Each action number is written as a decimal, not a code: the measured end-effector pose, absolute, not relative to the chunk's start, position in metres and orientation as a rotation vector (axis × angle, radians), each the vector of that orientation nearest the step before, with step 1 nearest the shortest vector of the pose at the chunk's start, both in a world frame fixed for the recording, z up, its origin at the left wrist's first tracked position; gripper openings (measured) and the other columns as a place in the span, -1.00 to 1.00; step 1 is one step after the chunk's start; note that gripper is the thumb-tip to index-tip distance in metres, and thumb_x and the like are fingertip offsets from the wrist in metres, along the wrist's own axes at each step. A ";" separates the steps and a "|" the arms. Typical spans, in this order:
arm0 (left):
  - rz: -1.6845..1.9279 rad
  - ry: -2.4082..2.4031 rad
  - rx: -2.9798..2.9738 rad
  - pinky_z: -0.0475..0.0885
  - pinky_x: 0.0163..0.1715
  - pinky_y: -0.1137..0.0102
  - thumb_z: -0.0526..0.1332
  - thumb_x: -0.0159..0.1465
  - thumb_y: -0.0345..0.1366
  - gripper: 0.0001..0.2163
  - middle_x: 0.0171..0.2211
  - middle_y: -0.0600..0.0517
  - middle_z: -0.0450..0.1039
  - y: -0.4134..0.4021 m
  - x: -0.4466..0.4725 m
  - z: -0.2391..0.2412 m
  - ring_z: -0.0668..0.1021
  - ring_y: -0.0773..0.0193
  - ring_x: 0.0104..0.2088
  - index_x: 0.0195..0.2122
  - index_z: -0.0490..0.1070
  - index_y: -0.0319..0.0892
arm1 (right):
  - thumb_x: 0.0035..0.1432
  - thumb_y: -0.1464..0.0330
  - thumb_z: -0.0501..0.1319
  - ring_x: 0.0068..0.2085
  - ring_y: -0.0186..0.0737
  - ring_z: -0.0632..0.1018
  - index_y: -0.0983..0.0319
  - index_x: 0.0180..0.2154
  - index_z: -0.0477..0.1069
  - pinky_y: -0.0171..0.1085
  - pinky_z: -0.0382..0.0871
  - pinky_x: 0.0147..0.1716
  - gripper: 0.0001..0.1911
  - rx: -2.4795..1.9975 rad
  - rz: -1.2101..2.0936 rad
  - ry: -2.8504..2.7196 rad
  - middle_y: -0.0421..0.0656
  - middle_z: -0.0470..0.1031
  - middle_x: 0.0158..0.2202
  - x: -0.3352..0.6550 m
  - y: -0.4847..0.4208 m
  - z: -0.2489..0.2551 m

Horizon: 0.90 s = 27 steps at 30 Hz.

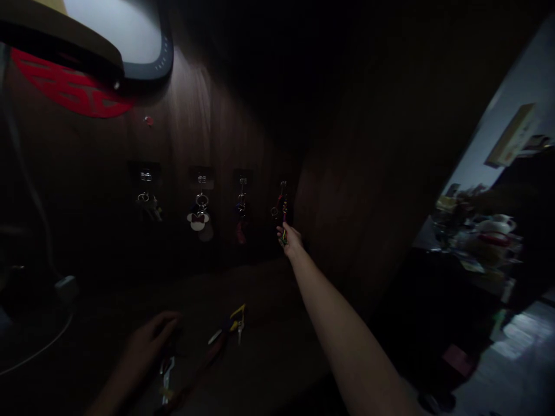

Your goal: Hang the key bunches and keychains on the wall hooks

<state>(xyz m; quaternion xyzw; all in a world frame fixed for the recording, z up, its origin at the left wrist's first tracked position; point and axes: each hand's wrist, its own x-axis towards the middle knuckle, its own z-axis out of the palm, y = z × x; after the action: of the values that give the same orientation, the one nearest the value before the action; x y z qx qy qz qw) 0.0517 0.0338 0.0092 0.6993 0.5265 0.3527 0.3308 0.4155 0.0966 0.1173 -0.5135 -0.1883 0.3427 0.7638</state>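
At the rightmost wall hook (283, 183), my right hand (291, 240) is closed around a colourful cord keychain (285, 215) that hangs there. A small ring shows just left of the cord. My left hand (150, 338) is low on the left over the dark shelf, dim, thumb and fingers apart. Just below it lies a silver metal piece (167, 378), perhaps a key; its shape is hard to make out. To its right on the shelf rests a bunch of keys (238, 328) with a yellow tag or strap and a dark key head.
More hooks hold a key ring (150, 207), a keychain with a white mouse-head charm (198, 221) and a reddish keychain (241, 232). A white cable (43, 231) runs down the left. A dark side panel (368, 173) stands right of my arm. A lamp (65, 43) overhangs upper left.
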 end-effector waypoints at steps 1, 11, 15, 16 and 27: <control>0.927 1.373 1.826 0.45 -0.27 0.38 0.12 0.05 -0.06 -0.75 -0.33 0.09 0.59 0.034 0.052 0.010 0.58 0.13 -0.27 -0.37 0.51 -0.02 | 0.08 0.35 0.22 -0.69 -0.49 0.39 0.21 -0.43 0.29 -0.53 0.16 -0.73 -0.89 -1.124 0.745 -0.423 -0.33 0.47 -0.62 0.413 0.094 0.109; 0.913 1.378 1.778 0.43 -0.41 0.42 0.07 0.08 -0.02 -0.68 -0.41 0.06 0.56 0.030 0.054 0.011 0.53 0.26 -0.50 -0.31 0.47 -0.10 | -0.04 0.41 0.23 -0.56 -0.44 0.48 0.19 -0.32 0.35 -0.48 0.25 -0.61 -0.84 -1.180 0.812 -0.560 -0.26 0.52 -0.48 0.387 0.064 0.051; 0.913 1.335 1.765 0.42 -0.40 0.40 0.06 0.10 -0.03 -0.66 -0.39 0.04 0.54 0.030 0.052 0.006 0.53 0.27 -0.49 -0.28 0.45 -0.14 | -0.10 0.41 0.22 -0.57 -0.46 0.45 0.22 -0.32 0.39 -0.48 0.21 -0.60 -0.81 -1.218 0.863 -0.654 -0.26 0.51 -0.48 0.368 0.052 0.035; 0.916 1.331 1.761 0.41 -0.41 0.41 0.06 0.10 -0.03 -0.66 -0.39 0.03 0.54 0.030 0.052 0.006 0.53 0.28 -0.50 -0.28 0.44 -0.15 | -0.11 0.40 0.23 -0.57 -0.46 0.45 0.23 -0.33 0.41 -0.48 0.21 -0.60 -0.81 -1.226 0.876 -0.686 -0.26 0.51 -0.49 0.362 0.049 0.032; 1.026 1.400 1.771 0.41 -0.42 0.42 0.05 0.12 -0.05 -0.67 -0.46 0.07 0.54 0.030 0.049 0.003 0.55 0.28 -0.51 -0.27 0.45 -0.14 | -0.08 0.33 0.24 -0.28 -0.25 0.51 0.20 -0.36 0.49 -0.29 0.33 -0.24 -0.83 -1.338 0.849 -1.370 -0.21 0.53 -0.38 0.312 0.007 0.020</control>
<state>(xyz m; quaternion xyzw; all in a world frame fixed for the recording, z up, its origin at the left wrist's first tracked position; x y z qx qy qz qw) 0.0492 0.0300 0.0027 0.6754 0.5339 0.3914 0.3249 0.3118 0.0071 0.0201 -0.5531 -0.5664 0.3512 0.5000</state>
